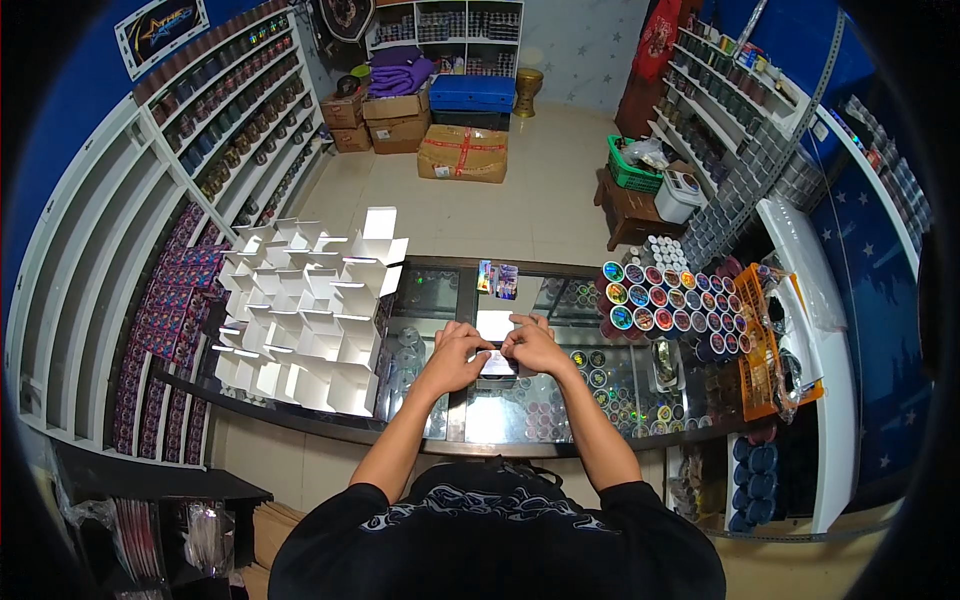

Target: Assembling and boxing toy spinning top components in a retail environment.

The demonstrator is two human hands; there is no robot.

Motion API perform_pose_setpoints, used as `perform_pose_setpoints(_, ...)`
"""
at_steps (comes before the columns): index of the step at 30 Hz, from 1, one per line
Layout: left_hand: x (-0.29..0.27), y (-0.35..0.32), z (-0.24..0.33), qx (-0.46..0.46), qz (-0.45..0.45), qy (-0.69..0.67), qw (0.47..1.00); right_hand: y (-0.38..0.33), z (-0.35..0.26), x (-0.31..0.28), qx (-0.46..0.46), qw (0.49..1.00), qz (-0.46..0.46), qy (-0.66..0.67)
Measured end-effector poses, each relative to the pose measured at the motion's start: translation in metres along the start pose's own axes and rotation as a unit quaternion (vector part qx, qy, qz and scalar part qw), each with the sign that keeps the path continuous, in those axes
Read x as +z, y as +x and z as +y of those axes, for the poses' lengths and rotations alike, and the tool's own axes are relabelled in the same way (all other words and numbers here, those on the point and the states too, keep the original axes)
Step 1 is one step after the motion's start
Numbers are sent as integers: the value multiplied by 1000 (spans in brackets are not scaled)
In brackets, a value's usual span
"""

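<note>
My left hand and my right hand meet over a glass counter. Together they grip a small white box with a dark face toward me, fingers curled round its near end. A small stand of coloured cards stands just beyond the box. To the left rises a stack of open white boxes. To the right stand several round jars with colourful lids.
An orange tray with bagged items lies at the right end of the counter. Shelves of jars line the left wall and right wall. Cardboard cartons and a green basket sit on the floor beyond.
</note>
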State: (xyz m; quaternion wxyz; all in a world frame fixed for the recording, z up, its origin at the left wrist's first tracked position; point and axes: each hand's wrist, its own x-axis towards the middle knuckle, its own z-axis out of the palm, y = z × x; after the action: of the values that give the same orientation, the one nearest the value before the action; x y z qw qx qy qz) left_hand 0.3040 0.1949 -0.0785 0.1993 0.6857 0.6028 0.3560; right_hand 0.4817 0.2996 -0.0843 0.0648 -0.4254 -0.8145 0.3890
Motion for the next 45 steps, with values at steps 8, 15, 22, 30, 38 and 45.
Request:
perform_pose_setpoints(8, 1, 0, 1, 8, 9, 19, 1000, -3, 2, 1, -11, 1000, 5, -10)
perform_pose_setpoints(15, 0, -1, 2, -7, -4, 17, 1000, -8, -2, 2, -17, 1000, 7, -19)
perform_pose_setpoints(22, 0, -3, 2, 3, 6, 18, 1000, -4, 0, 3, -37, 998, 15, -49)
perform_pose_setpoints(30, 1, -8, 0, -10, 25, 27, 999, -7, -2, 5, -48, 996, 24, -74)
perform_pose_setpoints(38, 4, -9, 1, -11, 27, 34, 999, -9, -4, 2, -48, 996, 17, -72)
perform_pose_setpoints(45, 0, -9, 6, -30, 7, 31, 999, -14, -4, 5, -45, 995, 31, -80)
